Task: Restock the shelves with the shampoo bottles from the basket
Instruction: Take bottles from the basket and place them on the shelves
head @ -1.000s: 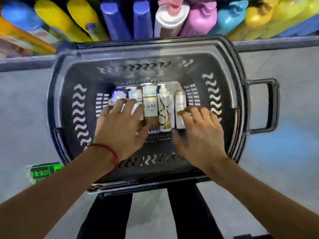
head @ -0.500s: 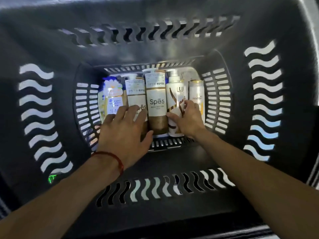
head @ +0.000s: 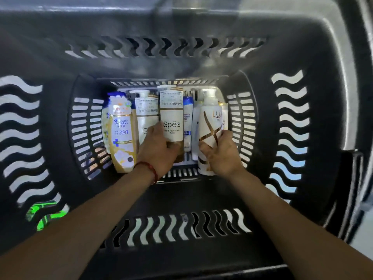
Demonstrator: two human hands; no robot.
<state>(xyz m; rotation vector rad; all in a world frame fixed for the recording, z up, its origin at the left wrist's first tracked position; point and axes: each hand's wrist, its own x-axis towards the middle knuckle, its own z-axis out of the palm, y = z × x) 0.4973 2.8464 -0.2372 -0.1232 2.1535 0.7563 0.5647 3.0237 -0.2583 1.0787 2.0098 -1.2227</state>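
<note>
I look straight down into a deep black basket (head: 314, 122) with several shampoo bottles lying on its floor. My left hand (head: 157, 150) grips the lower end of a white and brown Spes bottle (head: 171, 116) in the middle. My right hand (head: 222, 156) grips a white Lux bottle with gold stripes (head: 210, 122) on the right, lifted a little above its neighbours. A yellow Head & Shoulders bottle (head: 121, 136) lies at the left. A second Spes bottle (head: 145, 116) lies beside it, partly under my left hand.
A small white and blue bottle (head: 187, 122) lies between the two held bottles. A Pantene bottle (head: 225, 114) shows behind the Lux one. The basket walls with wavy slots rise steeply on all sides. A handle (head: 357, 178) sticks out at the right.
The camera has come closer to the basket floor. My left hand has closed round the middle Spes bottle, and my right hand has closed round the Lux bottle and raised it, uncovering the small blue-white bottle.
</note>
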